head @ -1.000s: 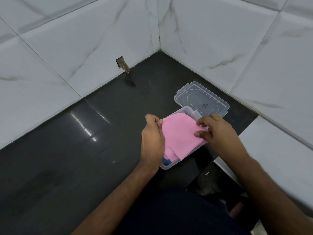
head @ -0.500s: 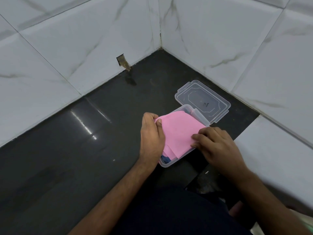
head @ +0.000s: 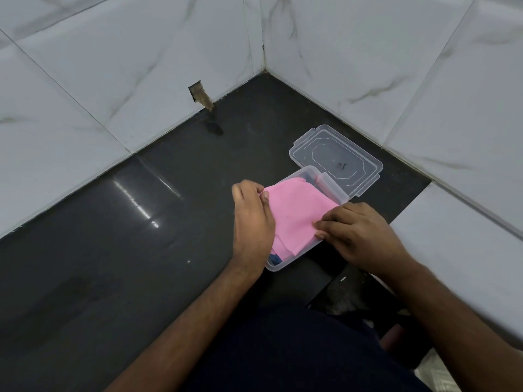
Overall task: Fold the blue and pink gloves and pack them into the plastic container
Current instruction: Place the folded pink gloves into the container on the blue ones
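On the glossy black countertop (head: 113, 264), in the corner of white marble-look wall tiles (head: 99, 80), I see the clear rectangular plastic container (head: 285, 263) sitting with its hinged transparent lid (head: 336, 159) flung open flat behind it. The folded pink glove (head: 297, 216) lies inside, filling most of the tub, with a sliver of the blue glove (head: 275, 259) showing beneath it at the near corner. My left hand (head: 253, 222) pinches the pink glove's left edge between thumb and curled fingers. My right hand (head: 359, 233) has its fingertips bent down onto the glove's right edge at the container's rim, pressing it; whether they actually grasp it, I cannot tell.
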### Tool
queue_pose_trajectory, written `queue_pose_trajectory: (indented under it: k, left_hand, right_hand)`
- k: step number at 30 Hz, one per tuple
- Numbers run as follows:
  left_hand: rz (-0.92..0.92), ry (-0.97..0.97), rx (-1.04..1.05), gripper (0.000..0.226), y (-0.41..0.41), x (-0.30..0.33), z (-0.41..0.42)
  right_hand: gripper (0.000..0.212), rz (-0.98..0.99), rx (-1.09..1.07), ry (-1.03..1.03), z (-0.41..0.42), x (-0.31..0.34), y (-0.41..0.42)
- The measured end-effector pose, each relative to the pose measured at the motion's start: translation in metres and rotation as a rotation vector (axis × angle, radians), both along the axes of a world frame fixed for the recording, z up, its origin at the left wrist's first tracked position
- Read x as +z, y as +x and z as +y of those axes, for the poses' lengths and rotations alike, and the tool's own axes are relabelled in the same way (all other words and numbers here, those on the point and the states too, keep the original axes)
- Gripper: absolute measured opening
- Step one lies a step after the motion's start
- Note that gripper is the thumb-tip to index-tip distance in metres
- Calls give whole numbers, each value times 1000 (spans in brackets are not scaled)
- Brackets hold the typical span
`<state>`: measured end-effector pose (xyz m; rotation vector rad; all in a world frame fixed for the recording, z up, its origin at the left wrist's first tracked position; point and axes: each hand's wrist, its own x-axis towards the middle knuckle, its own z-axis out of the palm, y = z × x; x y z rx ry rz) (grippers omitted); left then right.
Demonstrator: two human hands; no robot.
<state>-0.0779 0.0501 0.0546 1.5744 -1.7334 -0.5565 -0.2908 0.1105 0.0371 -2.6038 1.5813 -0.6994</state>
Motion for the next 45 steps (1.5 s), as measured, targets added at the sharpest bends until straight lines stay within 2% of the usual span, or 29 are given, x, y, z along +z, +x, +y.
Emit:
queue_pose_trajectory:
  k: [5,13,17,20,22,23,26,28,31,34,41,45]
  left_hand:
    - [-47,22,4,17,0,-1,-3]
    - [-57,28,-15,13,7,5,-1]
    - [-384,-116,-16,13,29,22,-3]
    - [-317,-178,-190,12,39,34,5]
    - [-391,-199,-373,18,39,34,14]
    - [-473,-180,-445,26,39,32,18]
    - [-715,77,-526,64,38,24,23]
    - [-771,187,-527,75,39,18,24]
    - [-706,307,-514,77,35,15,25]
    - [-732,367,-479,83,30,15,24]
    - [-967,254,-452,84,29,19,25]
    - [-939,260,-423,70,28,15,28]
  right_hand:
    - [33,111,110,-42,7,-2,10]
    - [34,10,195,82,15,-16,27]
    - [32,-41,184,137,16,-20,31]
    - [31,-87,154,144,16,-22,33]
    - [32,-99,131,137,16,-24,35]
    - [33,-99,124,136,16,-25,37]
    - [33,-108,105,147,16,-27,38]
    - [29,-131,97,145,15,-28,38]
    - [27,-161,96,147,13,-30,38]
    - [30,-184,99,160,12,-30,37]
    - [34,-106,132,204,9,-18,36]
    - [38,-52,174,298,-2,-4,38]
